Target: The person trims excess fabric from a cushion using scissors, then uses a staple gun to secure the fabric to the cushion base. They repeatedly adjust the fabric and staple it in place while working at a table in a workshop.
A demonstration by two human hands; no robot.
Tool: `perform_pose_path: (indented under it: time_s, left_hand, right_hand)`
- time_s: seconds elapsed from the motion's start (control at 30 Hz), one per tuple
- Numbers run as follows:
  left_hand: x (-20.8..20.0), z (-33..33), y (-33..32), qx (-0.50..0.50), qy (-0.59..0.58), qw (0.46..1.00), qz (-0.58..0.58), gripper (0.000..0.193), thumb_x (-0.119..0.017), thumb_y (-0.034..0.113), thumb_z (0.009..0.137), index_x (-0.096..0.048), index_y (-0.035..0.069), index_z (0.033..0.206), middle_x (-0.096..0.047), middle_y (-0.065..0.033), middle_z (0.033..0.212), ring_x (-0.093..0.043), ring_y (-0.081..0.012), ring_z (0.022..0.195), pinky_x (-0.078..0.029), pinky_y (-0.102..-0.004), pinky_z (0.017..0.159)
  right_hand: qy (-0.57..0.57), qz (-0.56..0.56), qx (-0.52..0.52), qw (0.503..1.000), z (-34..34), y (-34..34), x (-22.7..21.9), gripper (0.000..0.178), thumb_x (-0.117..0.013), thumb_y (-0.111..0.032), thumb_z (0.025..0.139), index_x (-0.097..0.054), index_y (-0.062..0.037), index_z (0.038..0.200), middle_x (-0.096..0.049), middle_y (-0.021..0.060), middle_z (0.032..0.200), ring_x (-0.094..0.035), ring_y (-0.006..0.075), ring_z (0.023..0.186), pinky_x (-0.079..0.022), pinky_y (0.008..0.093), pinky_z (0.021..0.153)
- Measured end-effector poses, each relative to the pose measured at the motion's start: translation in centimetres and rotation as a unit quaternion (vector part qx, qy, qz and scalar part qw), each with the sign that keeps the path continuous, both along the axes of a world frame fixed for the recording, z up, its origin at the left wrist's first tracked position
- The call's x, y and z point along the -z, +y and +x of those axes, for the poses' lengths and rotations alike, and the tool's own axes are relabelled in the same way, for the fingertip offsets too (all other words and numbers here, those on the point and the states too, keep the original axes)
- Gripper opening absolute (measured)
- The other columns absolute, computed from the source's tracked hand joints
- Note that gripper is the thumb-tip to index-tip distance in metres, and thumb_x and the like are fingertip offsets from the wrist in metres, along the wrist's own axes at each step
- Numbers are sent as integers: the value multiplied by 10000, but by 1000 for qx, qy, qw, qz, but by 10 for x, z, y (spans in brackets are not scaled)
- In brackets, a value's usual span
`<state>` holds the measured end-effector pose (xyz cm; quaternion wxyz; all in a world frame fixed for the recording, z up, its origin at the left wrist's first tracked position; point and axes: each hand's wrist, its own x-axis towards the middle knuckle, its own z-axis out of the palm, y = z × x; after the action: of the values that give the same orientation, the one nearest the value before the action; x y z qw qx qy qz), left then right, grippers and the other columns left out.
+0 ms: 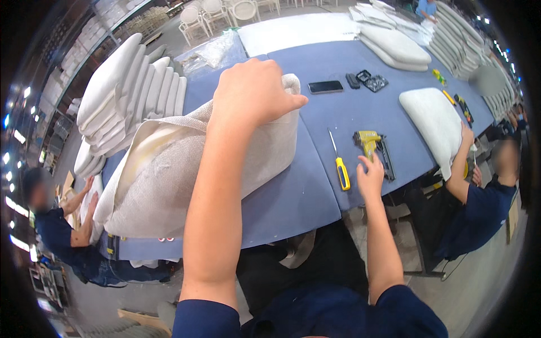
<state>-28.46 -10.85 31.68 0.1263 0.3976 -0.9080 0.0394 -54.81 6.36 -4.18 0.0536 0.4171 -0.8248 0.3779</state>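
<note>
1. Workshop-looking place, with pale chairs (213, 10) lined up at the far end and a blue-topped table (321, 121) taking up the middle.
2. Main thing on it is a beige fabric-covered cushion (163, 183), left of center, tilted up on the table with its cloth folded loosely along the upper edge.
3. Left hand (253, 93) is wrapped over that top edge, fingers curled round and gripping the cushion, thumb sticking out to the right. Fingertips are hidden, so can't tell how tight.
4. Right hand (372, 177) has its fingers loosely spread, right at the handle end of a yellow and black staple gun (369, 139). Can't tell if they actually touch.
5. Yellow-handled screwdriver (342, 172) lies just left of the gun; a dark phone (326, 87) sits farther back.
6. Stack of pale cushions (135, 93) on the far left side.
7. Two co-workers, btw: one at left (53, 228), one at right (487, 205) with a hand on a whitish cushion (431, 115).
</note>
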Motion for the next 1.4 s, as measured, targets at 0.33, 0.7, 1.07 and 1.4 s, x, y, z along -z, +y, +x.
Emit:
perform_pose_path:
  time_s: [0.33, 0.7, 1.07, 1.4]
  left_hand:
    - [-1, 27, -34, -10, -2, 1000, 18, 764, -763, 752, 802, -863, 36, 1049, -817, -223, 1034, -784, -407, 1019, -619, -508, 922]
    - [0, 20, -25, -6, 3, 1000, -11, 732, -816, 699, 814, -843, 33, 1119, -817, -208, 1143, -787, -394, 1079, -618, -493, 971]
    - [3, 19, -14, -13, 18, 1000, -9, 746, -795, 690, 810, -839, -12, 1059, -817, -231, 1045, -784, -394, 1025, -598, -494, 931]
    - [2, 16, 6, -8, -3, 999, -48, 703, -803, 640, 825, -833, -9, 1094, -814, -228, 1048, -782, -378, 1034, -591, -486, 941]
  right_hand:
    - [-99, -256, -575, 771, 202, 79, -255, 328, -787, -32, 799, -745, -95, 1119, -730, 64, 847, -721, 241, 712, -586, 335, 668]
    - [-234, -476, -665, 526, 252, 103, -302, 412, -691, 95, 937, -642, -158, 1259, -565, 71, 620, -395, 161, 394, -305, 312, 398]
    - [-143, -353, -711, 591, 196, 122, -325, 276, -658, -22, 969, -536, -104, 736, -424, -9, 570, -332, 116, 415, -194, 326, 414]
    - [-230, -46, -368, 900, 101, 46, -213, 277, -719, -158, 945, -706, -24, 1186, -757, 128, 993, -743, 230, 924, -580, 383, 854]
